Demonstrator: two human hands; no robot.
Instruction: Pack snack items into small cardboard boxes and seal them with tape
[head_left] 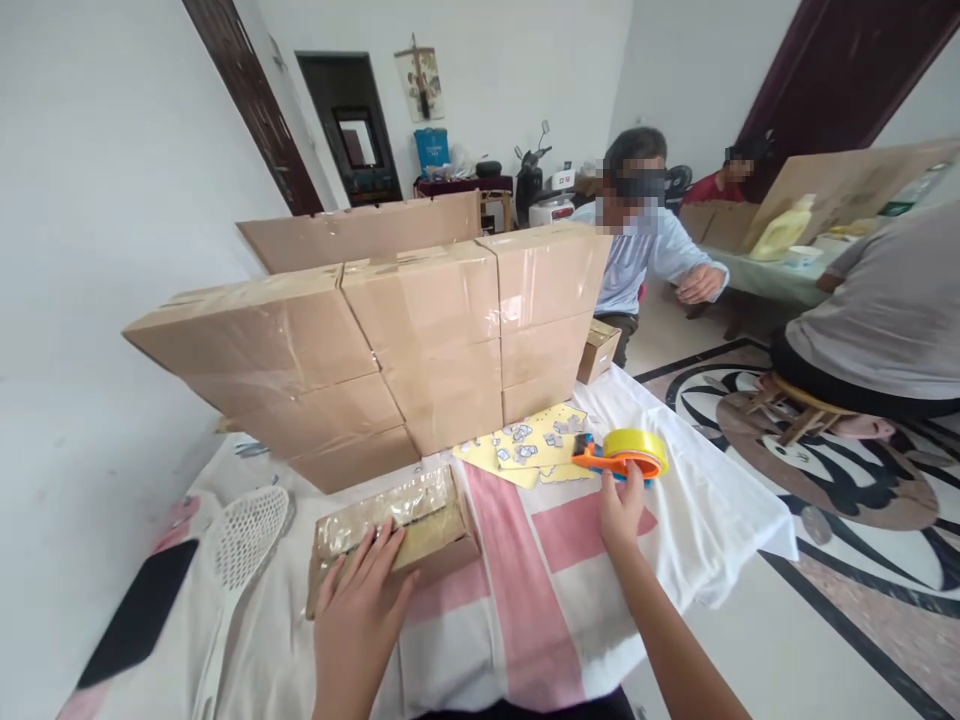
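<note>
Taped box (437,522) on pink-white cloth (517,575); 1 scooter (531,180) near white wall (517,70).

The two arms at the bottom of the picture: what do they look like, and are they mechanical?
No, they are human. The left grip and right grip are ordinary five-fingered hands without gloves. The right forearm shows no sleeve, watch, cable or marking; little of the left forearm shows, also uncovered.

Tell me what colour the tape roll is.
The tape roll is yellow, as the head view shows.
</note>
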